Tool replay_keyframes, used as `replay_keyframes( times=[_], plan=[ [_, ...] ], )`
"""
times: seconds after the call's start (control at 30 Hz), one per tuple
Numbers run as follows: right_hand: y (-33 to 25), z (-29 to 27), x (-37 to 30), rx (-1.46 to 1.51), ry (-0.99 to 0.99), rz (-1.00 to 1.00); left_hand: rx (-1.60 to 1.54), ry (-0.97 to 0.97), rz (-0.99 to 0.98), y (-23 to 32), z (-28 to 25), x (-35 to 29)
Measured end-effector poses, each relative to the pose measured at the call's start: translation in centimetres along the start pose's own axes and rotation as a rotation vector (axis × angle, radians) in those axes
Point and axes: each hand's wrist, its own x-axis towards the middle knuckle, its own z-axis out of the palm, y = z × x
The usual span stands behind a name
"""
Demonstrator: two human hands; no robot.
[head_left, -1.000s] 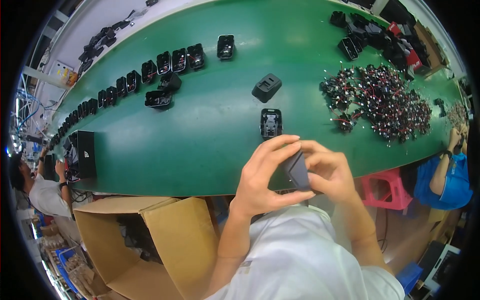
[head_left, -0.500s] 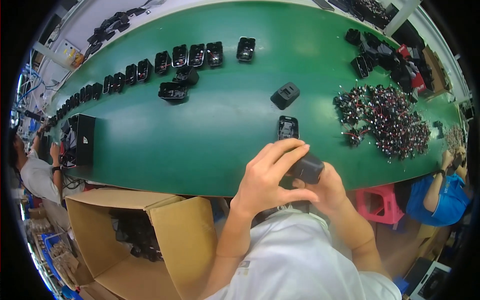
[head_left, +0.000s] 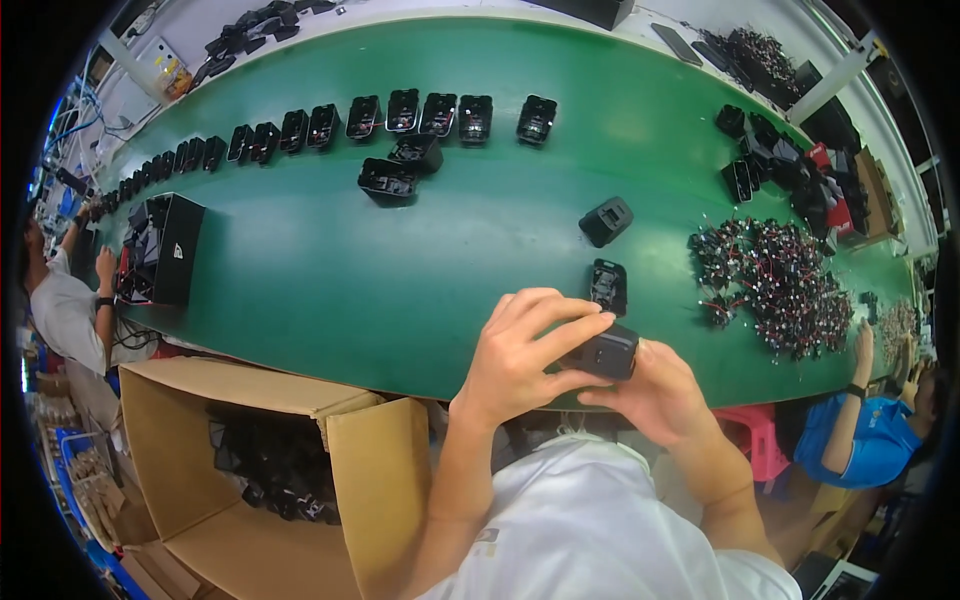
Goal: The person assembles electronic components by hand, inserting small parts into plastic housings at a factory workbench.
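Over the near edge of a big green table [head_left: 290,320], with a cardboard box [head_left: 381,480] off at 8 o'clock, both hands are on one black case [head_left: 614,352]. Left hand [head_left: 517,345] curls over its top, thumb underneath, so the case sits at 3 o'clock from that palm. Right hand [head_left: 665,392] grips the other end, case at 10 o'clock from it; hidden fingers, can't tell more. Long axis looks roughly 9-to-3, partly covered. Open shell [head_left: 609,285] lies at 12 o'clock, long way 12-to-6, left fingertips nearer.
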Motion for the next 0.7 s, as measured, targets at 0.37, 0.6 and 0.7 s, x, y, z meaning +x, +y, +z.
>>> replay_keyframes(
  times=[0.37, 0.6, 0.7],
  plan=[
    [-0.2, 0.1, 0.7, -0.101, -0.021, -0.036, 0.092, 0.061, 0.008, 0.2, 0.1, -0.4],
    [-0.7, 0.4, 1.6, -0.139, -0.019, -0.044, -0.035, 0.070, -0.036, -0.9, 0.5, -0.6],
    [-3.2, -0.7, 3.0, -0.503, -0.043, -0.190, -0.051, 0.118, -0.081, -1.6, 0.0, 0.2]
  ],
)
